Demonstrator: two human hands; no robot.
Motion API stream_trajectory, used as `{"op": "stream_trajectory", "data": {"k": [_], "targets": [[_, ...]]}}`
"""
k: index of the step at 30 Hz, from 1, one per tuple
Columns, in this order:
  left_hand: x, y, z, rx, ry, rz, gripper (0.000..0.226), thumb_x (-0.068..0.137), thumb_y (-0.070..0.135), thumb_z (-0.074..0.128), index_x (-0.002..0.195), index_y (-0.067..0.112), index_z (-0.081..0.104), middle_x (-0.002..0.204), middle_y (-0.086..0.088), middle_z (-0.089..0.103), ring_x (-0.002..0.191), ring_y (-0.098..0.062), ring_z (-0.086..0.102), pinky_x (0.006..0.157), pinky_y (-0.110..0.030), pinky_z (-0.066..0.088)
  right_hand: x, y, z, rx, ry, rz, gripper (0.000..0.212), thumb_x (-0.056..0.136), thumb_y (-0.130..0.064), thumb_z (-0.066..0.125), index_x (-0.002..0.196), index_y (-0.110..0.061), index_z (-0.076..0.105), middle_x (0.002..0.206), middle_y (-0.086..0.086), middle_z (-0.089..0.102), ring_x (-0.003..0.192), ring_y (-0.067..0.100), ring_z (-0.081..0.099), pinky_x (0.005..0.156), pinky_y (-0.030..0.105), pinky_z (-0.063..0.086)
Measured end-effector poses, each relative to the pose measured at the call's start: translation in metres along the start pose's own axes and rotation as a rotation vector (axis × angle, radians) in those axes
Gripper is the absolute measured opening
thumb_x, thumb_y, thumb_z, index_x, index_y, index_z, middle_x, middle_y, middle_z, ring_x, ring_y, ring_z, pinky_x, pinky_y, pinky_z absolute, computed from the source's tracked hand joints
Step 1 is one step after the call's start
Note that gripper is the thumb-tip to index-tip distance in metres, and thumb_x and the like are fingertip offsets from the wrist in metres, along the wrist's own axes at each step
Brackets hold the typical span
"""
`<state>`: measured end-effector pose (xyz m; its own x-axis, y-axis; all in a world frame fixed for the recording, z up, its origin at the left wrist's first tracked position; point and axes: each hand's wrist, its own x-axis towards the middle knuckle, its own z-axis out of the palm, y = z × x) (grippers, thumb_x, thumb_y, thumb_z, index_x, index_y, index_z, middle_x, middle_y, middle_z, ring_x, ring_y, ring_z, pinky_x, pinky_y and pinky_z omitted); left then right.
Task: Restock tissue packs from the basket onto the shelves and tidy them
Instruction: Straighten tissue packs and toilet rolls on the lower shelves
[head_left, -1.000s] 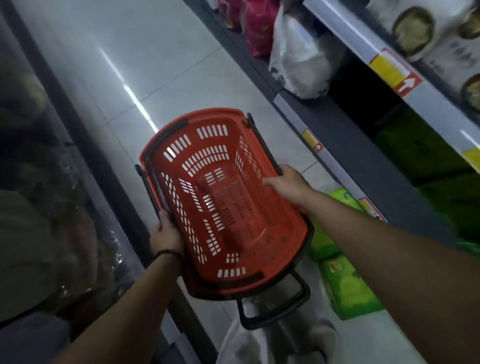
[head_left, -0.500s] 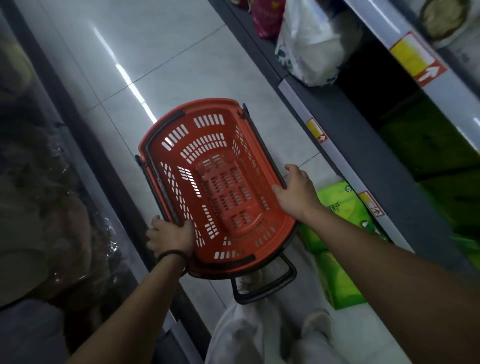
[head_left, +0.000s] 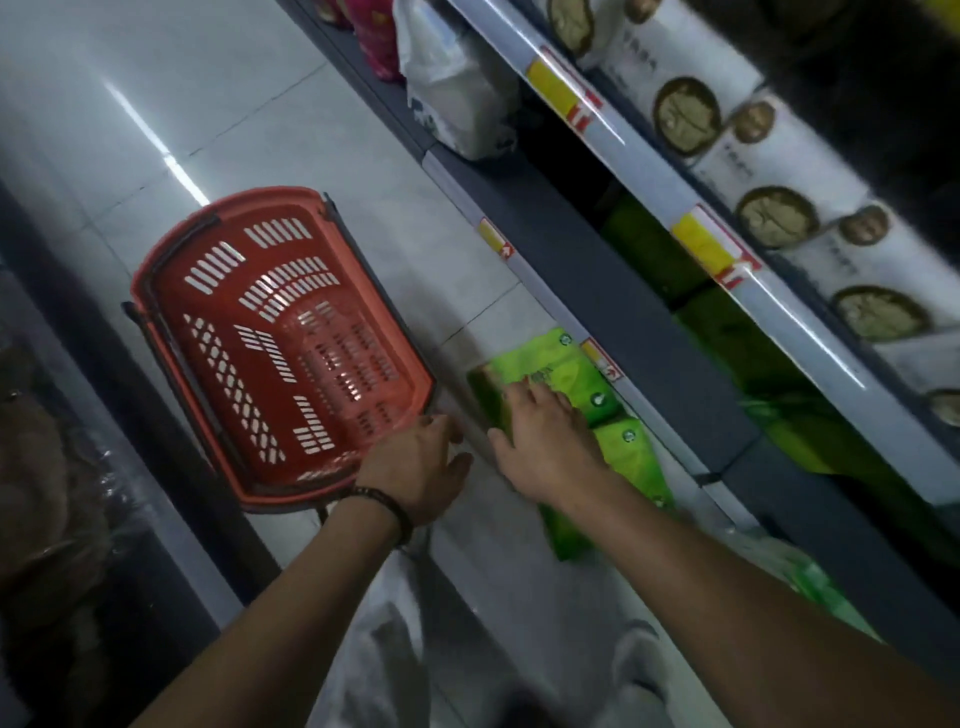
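Observation:
The empty red basket (head_left: 280, 353) stands on the tiled floor, its black handles folded down. My left hand (head_left: 415, 467) hovers at its near right corner with fingers relaxed, holding nothing. Two green tissue packs lie on the floor against the shelf base: one (head_left: 566, 364) further off and a second (head_left: 631, 462) closer to me. My right hand (head_left: 545, 441) rests on the further pack, fingers spread flat over its top. More green packs (head_left: 727, 332) sit deep on the dark bottom shelf (head_left: 597, 270).
A white bag (head_left: 457, 104) and pink packs (head_left: 374, 41) occupy the bottom shelf further along. White packs with round pictures (head_left: 779, 156) fill the shelf above. A dark glass-fronted cabinet (head_left: 62, 467) borders the aisle on the left. My legs are below.
The basket, held up by both hands earlier, now stands on the floor. Both hands have let go; my right hand has reached over to the green pack on the floor.

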<state>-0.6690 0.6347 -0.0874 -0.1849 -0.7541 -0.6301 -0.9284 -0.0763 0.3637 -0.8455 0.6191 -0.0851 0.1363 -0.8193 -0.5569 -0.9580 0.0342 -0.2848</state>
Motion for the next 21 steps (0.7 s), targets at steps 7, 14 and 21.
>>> {"op": "stream_trajectory", "data": {"k": [7, 14, 21], "targets": [[-0.056, 0.123, 0.067, 0.180, -0.018, 0.001, 0.042, 0.094, 0.054, 0.051, 0.121, 0.025, 0.063, 0.125, -0.010, 0.069, 0.114, -0.033, 0.067, 0.095, -0.045, 0.055, -0.120, 0.103, 0.017, 0.033, -0.080, 0.009, 0.040, 0.101, -0.040, 0.056, 0.132, -0.014, 0.052, 0.131, 0.017, 0.059, 0.124, 0.040, 0.058, 0.099, 0.047, 0.048], [-0.106, 0.192, 0.153, 0.177, -0.219, 0.084, 0.037, 0.097, 0.052, 0.051, 0.122, 0.028, 0.061, 0.121, -0.007, 0.068, 0.109, -0.033, 0.066, 0.093, -0.044, 0.055, -0.238, 0.183, 0.064, 0.214, -0.202, 0.254, 0.044, 0.103, -0.039, 0.056, 0.138, -0.013, 0.051, 0.133, 0.017, 0.057, 0.124, 0.040, 0.056, 0.098, 0.050, 0.051], [-0.101, 0.202, 0.223, 0.339, -0.278, 0.138, 0.037, 0.099, 0.052, 0.050, 0.124, 0.028, 0.061, 0.122, -0.007, 0.070, 0.110, -0.033, 0.067, 0.097, -0.044, 0.052, -0.287, 0.238, 0.126, 0.340, -0.172, 0.446, 0.047, 0.106, -0.035, 0.055, 0.149, -0.022, 0.044, 0.142, 0.009, 0.053, 0.135, 0.032, 0.050, 0.103, 0.045, 0.047]]}}
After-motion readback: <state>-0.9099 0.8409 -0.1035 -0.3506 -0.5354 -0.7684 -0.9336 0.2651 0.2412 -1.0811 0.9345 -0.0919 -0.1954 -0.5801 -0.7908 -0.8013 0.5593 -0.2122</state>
